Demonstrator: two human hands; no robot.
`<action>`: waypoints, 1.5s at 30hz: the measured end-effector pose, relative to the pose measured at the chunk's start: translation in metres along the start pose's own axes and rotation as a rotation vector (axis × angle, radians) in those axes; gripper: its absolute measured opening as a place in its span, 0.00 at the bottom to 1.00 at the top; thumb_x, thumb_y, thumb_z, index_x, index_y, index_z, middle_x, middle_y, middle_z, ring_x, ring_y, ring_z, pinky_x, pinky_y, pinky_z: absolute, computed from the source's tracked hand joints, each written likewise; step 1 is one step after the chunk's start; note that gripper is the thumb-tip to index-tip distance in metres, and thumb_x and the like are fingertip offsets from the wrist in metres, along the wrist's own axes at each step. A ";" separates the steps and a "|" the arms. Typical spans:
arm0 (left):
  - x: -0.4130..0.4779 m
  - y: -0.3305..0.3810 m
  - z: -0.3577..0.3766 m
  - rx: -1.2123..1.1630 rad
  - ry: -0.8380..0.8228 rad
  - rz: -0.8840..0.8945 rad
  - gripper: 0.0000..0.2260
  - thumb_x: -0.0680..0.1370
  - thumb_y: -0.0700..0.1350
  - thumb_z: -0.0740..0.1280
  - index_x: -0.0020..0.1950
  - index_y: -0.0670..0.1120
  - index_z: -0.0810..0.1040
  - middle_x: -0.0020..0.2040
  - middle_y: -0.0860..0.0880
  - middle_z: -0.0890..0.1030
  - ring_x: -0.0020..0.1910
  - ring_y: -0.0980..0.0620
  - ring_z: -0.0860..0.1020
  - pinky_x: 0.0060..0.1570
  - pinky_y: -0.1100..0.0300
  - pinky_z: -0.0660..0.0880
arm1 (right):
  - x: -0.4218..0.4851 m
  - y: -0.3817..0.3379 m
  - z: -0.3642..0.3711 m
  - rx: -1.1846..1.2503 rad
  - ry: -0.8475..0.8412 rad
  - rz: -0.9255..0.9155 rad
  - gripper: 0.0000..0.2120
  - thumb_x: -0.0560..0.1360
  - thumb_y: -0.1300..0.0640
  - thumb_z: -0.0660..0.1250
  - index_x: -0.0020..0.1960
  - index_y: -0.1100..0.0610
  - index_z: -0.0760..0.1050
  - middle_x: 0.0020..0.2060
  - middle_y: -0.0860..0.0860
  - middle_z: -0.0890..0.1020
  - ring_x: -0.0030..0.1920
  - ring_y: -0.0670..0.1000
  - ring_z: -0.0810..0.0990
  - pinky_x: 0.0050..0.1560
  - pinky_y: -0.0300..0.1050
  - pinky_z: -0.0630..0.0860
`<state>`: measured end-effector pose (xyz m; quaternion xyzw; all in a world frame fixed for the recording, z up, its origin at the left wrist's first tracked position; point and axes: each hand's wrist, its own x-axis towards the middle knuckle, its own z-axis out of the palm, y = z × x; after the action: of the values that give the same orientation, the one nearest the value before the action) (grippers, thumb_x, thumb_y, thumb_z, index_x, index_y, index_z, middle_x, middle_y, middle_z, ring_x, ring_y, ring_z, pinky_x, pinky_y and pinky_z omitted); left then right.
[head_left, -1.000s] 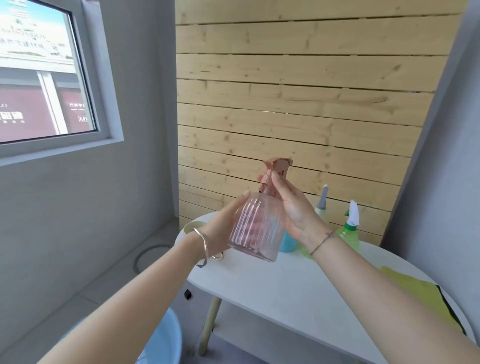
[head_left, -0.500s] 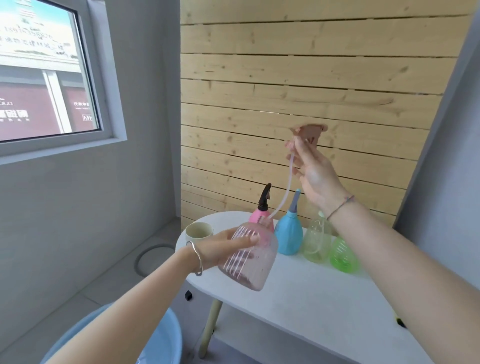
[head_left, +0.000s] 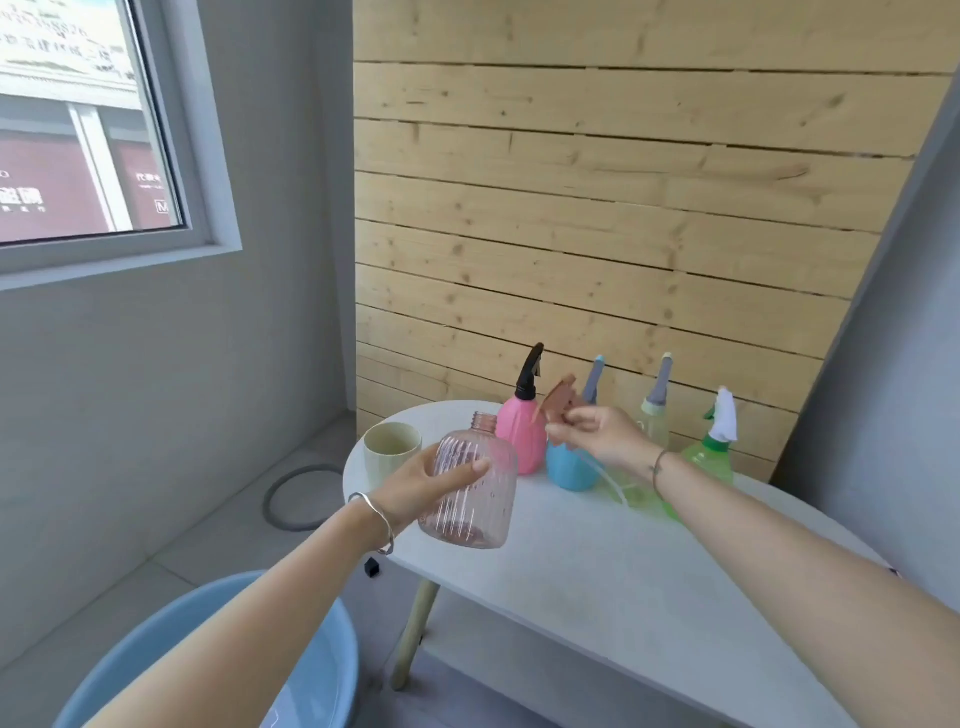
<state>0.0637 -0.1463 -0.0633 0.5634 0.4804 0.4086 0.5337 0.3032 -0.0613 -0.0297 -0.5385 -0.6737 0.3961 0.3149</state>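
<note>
**Hidden or unclear.** The blue bottle (head_left: 569, 473) and pale clear bottle (head_left: 653, 423) stand partly behind the right hand (head_left: 605, 436). The green bottle (head_left: 709, 457) is cut low down by that forearm. The spray head (head_left: 561, 399) is blurred, its base covered. The blue basin (head_left: 322, 675) runs off the lower edge.

**Fingers.**
- Left hand (head_left: 415, 486): curled round the ribbed bottle (head_left: 470, 512), thumb across the front. The other fingers sit behind and show dimly through the plastic.
- Right hand: fingers (head_left: 557, 429) closed in a pinch on the spray head. A thin clear tube (head_left: 605, 472) trails from under the palm; its far end is hard to make out.

**Item.** The ribbed bottle is see-through pink with vertical ribs and an open, uncapped neck. It is held nearly upright over the left end of the tabletop (head_left: 597, 577), in front of the cup (head_left: 390, 448) and the pink sprayer (head_left: 519, 439), apart from the spray head.
</note>
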 end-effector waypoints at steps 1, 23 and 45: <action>-0.001 -0.006 -0.002 -0.004 0.012 0.002 0.32 0.61 0.62 0.74 0.61 0.50 0.76 0.56 0.50 0.83 0.57 0.53 0.81 0.60 0.56 0.76 | 0.001 0.017 0.010 -0.020 -0.026 0.040 0.13 0.73 0.56 0.72 0.54 0.60 0.78 0.46 0.53 0.83 0.42 0.43 0.79 0.38 0.24 0.71; -0.026 -0.057 -0.035 0.041 0.199 -0.049 0.34 0.59 0.65 0.74 0.63 0.55 0.74 0.57 0.56 0.82 0.57 0.58 0.79 0.59 0.59 0.75 | 0.010 0.084 0.078 -0.143 0.281 0.032 0.12 0.73 0.54 0.71 0.55 0.57 0.77 0.54 0.52 0.75 0.47 0.49 0.74 0.46 0.39 0.67; -0.134 -0.071 -0.144 -0.036 0.476 -0.039 0.36 0.58 0.63 0.78 0.62 0.53 0.73 0.57 0.50 0.82 0.54 0.54 0.82 0.58 0.52 0.78 | 0.005 0.000 0.202 0.192 0.089 0.072 0.11 0.80 0.61 0.60 0.50 0.67 0.78 0.34 0.52 0.74 0.36 0.50 0.70 0.28 0.27 0.65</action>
<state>-0.1109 -0.2492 -0.1134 0.4324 0.5960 0.5281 0.4231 0.1299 -0.0954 -0.1288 -0.5468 -0.5982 0.4459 0.3801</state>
